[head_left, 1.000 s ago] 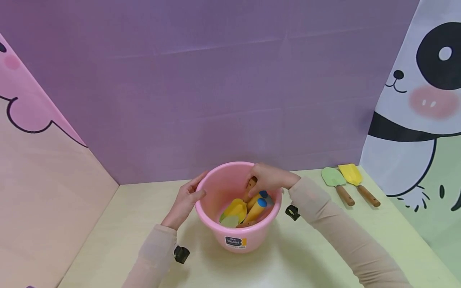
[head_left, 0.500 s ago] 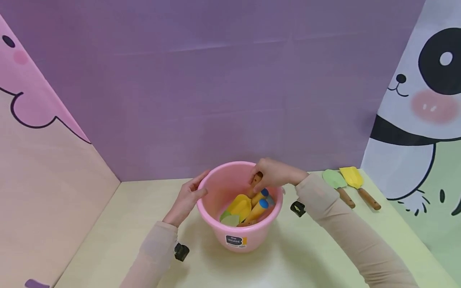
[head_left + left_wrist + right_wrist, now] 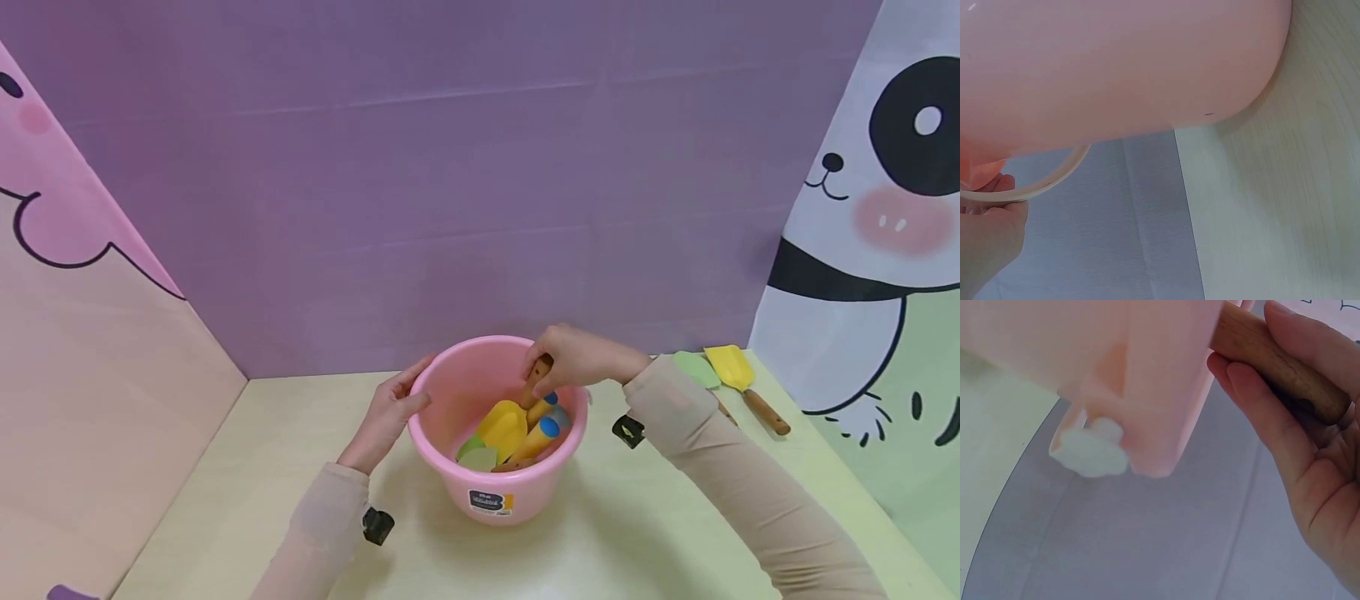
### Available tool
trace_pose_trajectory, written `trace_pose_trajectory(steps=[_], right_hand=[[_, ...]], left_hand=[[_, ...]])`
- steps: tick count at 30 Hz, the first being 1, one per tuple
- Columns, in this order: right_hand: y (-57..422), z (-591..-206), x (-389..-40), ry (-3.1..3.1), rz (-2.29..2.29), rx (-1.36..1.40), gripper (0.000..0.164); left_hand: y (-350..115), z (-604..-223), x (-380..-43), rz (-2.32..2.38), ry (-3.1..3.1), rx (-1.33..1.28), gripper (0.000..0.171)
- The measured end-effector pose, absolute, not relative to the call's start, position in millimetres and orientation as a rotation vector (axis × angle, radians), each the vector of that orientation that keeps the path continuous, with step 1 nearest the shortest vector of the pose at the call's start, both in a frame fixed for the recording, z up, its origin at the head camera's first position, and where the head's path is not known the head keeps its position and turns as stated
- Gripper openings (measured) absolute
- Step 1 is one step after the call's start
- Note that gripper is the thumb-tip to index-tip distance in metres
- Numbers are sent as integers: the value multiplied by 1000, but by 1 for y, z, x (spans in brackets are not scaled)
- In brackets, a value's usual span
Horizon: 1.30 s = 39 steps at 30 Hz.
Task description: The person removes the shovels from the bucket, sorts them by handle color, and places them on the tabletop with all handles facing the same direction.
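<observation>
Yellow blade, wooden handle: shovel is tilted inside pink bucket, crowded by blue-ended yellow handles. Green spatula outside is partly hidden by right sleeve. Shovel handle is pinched by right hand; bucket rim is gripped by left hand.

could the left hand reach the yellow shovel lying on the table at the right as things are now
Probably not easily: the left hand grips the rim of the pink bucket, and the bucket and right arm lie between it and the yellow shovel.
</observation>
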State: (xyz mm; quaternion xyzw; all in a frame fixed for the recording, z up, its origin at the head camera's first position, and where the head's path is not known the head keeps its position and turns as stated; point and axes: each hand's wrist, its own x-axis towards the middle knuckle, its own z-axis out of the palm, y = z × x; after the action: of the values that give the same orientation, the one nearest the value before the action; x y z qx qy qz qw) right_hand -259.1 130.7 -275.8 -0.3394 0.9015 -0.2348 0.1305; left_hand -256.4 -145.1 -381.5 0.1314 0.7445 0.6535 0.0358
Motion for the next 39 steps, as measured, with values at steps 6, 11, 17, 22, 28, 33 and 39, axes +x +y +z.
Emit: trace_pose_trajectory(steps=[6, 11, 17, 22, 28, 33, 39], right_hand=[[136, -273, -259, 2581, -753, -963, 15], [141, -269, -256, 2578, -785, -934, 17], [146, -266, -254, 2623, -785, -930, 21], [149, -264, -255, 2630, -822, -944, 22], [152, -262, -255, 2626, -865, -913, 24], [155, -267, -253, 2633, -914, -890, 26], [157, -275, -250, 2622, -999, -891, 26]], left_hand=[[-145, -382, -255, 2017, 2261, 422, 55], [-144, -381, -255, 2015, 2266, 431, 56], [-142, -382, -256, 2007, 2279, 448, 55], [-143, -381, -256, 2004, 2284, 434, 55], [-145, -381, -256, 2008, 2282, 410, 55], [-146, -381, -255, 1982, 2297, 397, 55], [-148, -382, -256, 1966, 2302, 385, 55]])
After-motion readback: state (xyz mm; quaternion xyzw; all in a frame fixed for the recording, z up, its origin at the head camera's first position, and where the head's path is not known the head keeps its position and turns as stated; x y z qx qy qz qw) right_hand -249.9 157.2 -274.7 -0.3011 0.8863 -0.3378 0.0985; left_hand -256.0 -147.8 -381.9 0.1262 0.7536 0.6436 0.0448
